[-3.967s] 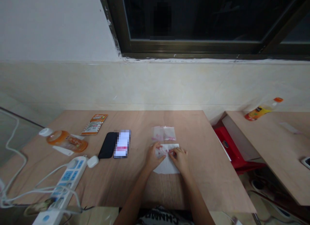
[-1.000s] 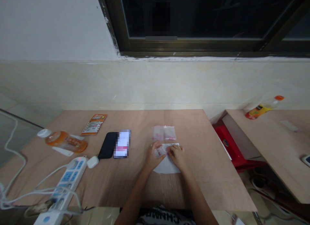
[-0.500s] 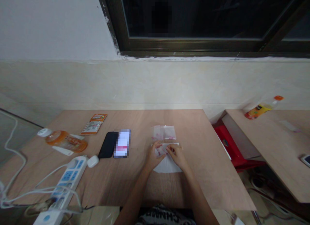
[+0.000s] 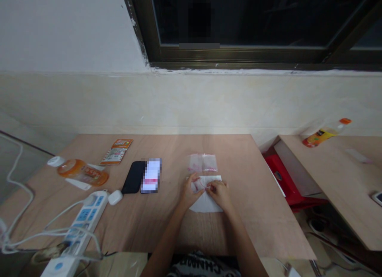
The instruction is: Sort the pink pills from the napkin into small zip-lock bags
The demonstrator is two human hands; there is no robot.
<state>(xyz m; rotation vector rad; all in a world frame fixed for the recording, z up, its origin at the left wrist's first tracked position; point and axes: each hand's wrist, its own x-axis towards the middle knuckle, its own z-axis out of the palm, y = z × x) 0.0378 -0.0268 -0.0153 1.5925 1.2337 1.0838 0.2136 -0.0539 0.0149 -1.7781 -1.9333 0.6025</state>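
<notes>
My left hand (image 4: 189, 194) and my right hand (image 4: 219, 192) meet over a white sheet of paper (image 4: 205, 205) on the wooden table (image 4: 149, 221). Between their fingertips they pinch a small clear plastic bag with red markings (image 4: 200, 184), which lies on the upper part of the sheet. What the bag contains is too small to tell. Two more small clear bags (image 4: 202, 162) lie side by side just beyond the hands, untouched.
A black phone (image 4: 134, 177) with a lit screen beside it lies left of the hands. Further left lie an orange bottle (image 4: 80, 172), an orange packet (image 4: 116, 151), a white earbud case (image 4: 115, 197) and a power strip (image 4: 85, 219) with cables. A second table with a bottle (image 4: 325, 133) stands right.
The hands have stayed over the sheet, with only small finger movements on the little bag. The other things on the table have not moved.
</notes>
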